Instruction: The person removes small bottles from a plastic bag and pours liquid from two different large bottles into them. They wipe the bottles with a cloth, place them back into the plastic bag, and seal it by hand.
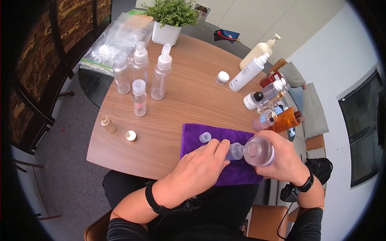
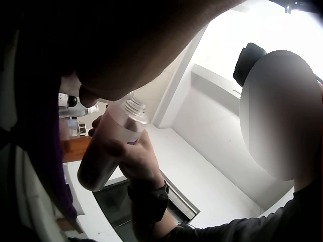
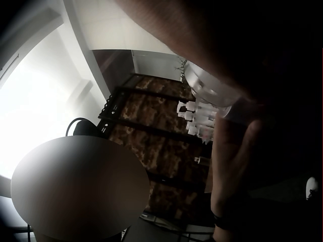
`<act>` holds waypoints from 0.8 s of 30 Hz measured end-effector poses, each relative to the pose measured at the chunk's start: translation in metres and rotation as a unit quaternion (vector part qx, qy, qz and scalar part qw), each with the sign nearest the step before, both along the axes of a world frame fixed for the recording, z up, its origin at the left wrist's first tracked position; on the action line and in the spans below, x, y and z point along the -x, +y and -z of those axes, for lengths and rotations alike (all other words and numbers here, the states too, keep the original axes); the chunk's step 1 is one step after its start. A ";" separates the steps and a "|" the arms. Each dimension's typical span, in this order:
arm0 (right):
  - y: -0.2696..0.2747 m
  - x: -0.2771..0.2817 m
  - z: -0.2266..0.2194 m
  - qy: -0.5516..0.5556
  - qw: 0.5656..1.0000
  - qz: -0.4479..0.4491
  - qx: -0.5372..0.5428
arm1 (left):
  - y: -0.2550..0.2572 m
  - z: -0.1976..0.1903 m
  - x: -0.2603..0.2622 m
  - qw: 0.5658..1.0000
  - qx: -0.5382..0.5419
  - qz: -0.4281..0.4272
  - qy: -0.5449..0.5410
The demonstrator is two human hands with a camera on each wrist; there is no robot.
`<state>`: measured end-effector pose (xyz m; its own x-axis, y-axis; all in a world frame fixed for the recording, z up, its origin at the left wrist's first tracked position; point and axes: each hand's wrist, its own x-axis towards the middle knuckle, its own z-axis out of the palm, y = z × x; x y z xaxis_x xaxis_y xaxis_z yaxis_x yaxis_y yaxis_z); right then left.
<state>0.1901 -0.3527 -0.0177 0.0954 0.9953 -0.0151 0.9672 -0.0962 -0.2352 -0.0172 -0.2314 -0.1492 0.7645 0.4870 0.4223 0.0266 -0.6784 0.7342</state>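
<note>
My left hand (image 1: 199,162) grips a small clear bottle (image 1: 233,152) over the purple cloth (image 1: 241,173); its fingers cover much of it. Fingers of my right hand (image 1: 286,156) curl round a larger clear bottle (image 1: 259,150), which is tipped toward the small one. The two necks meet or overlap in the head view. From the left wrist, the larger bottle (image 2: 103,148) shows an uncapped screw neck. Just beyond my left fingers, a small translucent cap (image 1: 205,137) lies on the cloth.
Several clear empty-looking bottles (image 1: 161,78) stand at the left, near a small gold-topped bottle (image 1: 107,124) and a gold cap (image 1: 131,136). Filled bottles (image 1: 247,74) and a white-lidded jar (image 1: 222,78) line the right side. A potted plant (image 1: 167,34) and plastic bags (image 1: 116,42) sit behind.
</note>
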 end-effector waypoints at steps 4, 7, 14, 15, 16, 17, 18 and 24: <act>0.002 0.001 -0.004 -0.015 1.000 -0.003 0.006 | 0.000 -0.001 0.000 1.000 -0.004 0.003 0.003; 0.002 0.001 -0.004 -0.019 1.000 -0.003 0.006 | 0.000 -0.001 -0.001 1.000 -0.004 0.002 0.004; 0.003 0.003 -0.005 -0.021 1.000 -0.003 0.006 | 0.000 -0.001 0.000 1.000 -0.002 0.002 0.002; 0.003 0.003 -0.006 -0.021 1.000 -0.005 0.006 | 0.000 -0.001 0.000 1.000 -0.002 0.002 0.002; 0.003 0.004 -0.006 -0.021 1.000 -0.005 0.006 | 0.000 -0.002 0.000 1.000 -0.002 0.004 0.003; 0.003 0.004 -0.008 -0.023 1.000 -0.005 0.008 | 0.000 -0.002 0.000 1.000 -0.001 0.005 0.004; 0.003 0.005 -0.009 -0.026 1.000 -0.006 0.010 | 0.000 -0.002 0.000 1.000 -0.001 0.005 0.004; 0.004 0.008 -0.012 -0.040 0.999 -0.009 0.008 | -0.001 0.000 -0.001 1.000 -0.004 0.003 0.000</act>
